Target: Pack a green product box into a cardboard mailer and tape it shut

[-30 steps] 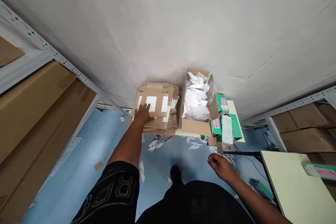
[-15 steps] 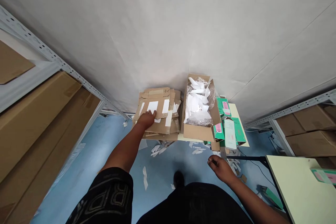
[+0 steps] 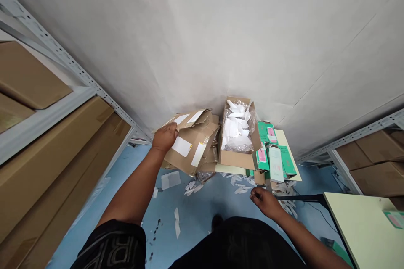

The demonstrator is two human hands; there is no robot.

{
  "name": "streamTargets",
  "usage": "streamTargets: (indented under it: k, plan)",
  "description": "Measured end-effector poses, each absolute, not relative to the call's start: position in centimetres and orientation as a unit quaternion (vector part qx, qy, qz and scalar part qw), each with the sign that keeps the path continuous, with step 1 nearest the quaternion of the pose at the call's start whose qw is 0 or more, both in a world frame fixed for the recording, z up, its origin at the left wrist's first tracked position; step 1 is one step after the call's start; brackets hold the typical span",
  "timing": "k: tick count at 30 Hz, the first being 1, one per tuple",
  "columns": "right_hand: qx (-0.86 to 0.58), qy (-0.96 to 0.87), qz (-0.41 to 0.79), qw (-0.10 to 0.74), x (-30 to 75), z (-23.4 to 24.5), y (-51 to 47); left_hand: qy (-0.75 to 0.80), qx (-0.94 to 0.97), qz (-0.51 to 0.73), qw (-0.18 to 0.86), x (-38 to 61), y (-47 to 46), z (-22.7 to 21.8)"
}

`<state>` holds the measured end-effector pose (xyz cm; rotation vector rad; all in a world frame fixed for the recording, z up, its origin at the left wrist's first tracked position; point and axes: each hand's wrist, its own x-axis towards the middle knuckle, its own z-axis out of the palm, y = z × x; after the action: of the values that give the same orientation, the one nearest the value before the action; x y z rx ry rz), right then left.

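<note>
My left hand (image 3: 166,136) is closed on the near-left edge of a flattened cardboard box (image 3: 189,120) with white labels, its far part tilted up. Beneath it lies another flattened cardboard piece (image 3: 202,135), also labelled, on a stack at the table's left end. My right hand (image 3: 262,198) hangs in front of the table edge, below the green boxes. Its fingers are loosely curled, and nothing shows in them. Right of the stack stands an open carton (image 3: 236,160) filled with white paper scraps (image 3: 235,128) and clear plastic wrap.
Several green boxes (image 3: 288,162) and a pale box (image 3: 276,164) crowd the right end of the table (image 3: 285,136). Shelves with brown cartons (image 3: 63,143) stand on both sides. Paper scraps (image 3: 176,222) litter the blue floor. A second tabletop (image 3: 356,222) juts in at right.
My left hand has gripped the top flattened box and moved slightly left, lifting and tilting it; the labelled piece below now shows more. My right hand stays about where it was.
</note>
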<state>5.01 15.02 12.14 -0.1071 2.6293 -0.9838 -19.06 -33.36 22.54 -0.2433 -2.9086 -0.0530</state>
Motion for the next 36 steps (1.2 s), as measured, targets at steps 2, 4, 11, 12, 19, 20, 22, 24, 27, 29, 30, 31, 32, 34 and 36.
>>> streamTargets:
  k: [2,4,11,12,19,20,22,24,27,29,30,31,32,34,36]
  plan:
    - [-0.043,0.921,-0.343,0.182,5.5,11.8,15.4,-0.989,-0.088,-0.02,0.117,-18.8,-33.0,22.6]
    - [-0.048,0.913,-0.346,0.21,5.9,11.6,15.3,-0.988,-0.094,-0.025,0.119,-18.7,-32.5,22.4]
    - [-0.25,0.895,-0.314,0.194,1.8,12.9,3.7,-0.99,-0.112,0.004,0.091,-18.9,-30.7,22.1]
    - [-0.28,0.895,-0.303,0.173,0.3,13.2,0.9,-0.99,-0.111,0.004,0.086,-18.8,-30.4,22.1]
    - [-0.266,0.944,-0.174,0.082,-9.1,12.4,-11.5,-0.994,-0.073,-0.023,0.074,-17.2,-28.8,21.7]
    - [-0.251,0.95,-0.16,0.093,-10.0,11.9,-12.1,-0.994,-0.076,-0.024,0.075,-16.8,-28.7,21.5]
    - [-0.229,0.957,-0.134,0.117,-11.5,10.7,-12.8,-0.993,-0.086,-0.023,0.077,-16.2,-28.6,21.0]
    - [-0.212,0.959,-0.12,0.146,-12.4,9.5,-13.2,-0.993,-0.09,-0.024,0.073,-15.8,-28.8,20.4]
    - [-0.182,0.959,-0.104,0.193,-12.8,8.1,-13.4,-0.995,-0.074,-0.035,0.065,-15.7,-29.3,20.4]
    - [-0.175,0.957,-0.09,0.211,-12.7,7.5,-13.3,-0.994,-0.051,-0.048,0.079,-15.9,-30.0,21.2]
    - [-0.176,0.957,-0.085,0.216,-12.7,7.4,-13.3,-0.993,-0.036,-0.057,0.093,-16.0,-30.5,22.0]
    - [-0.179,0.956,-0.082,0.218,-12.7,7.3,-13.2,-0.991,-0.016,-0.068,0.112,-16.0,-31.0,23.0]
    - [-0.181,0.955,-0.082,0.221,-12.7,7.3,-13.1,-0.987,0.007,-0.082,0.136,-15.8,-31.7,24.1]
    - [-0.183,0.953,-0.085,0.227,-12.8,7.6,-13.0,-0.973,0.061,-0.117,0.191,-14.8,-33.0,26.8]
    - [-0.177,0.951,-0.094,0.234,-13.0,8.3,-13.1,-0.948,0.121,-0.16,0.248,-12.9,-34.3,29.3]
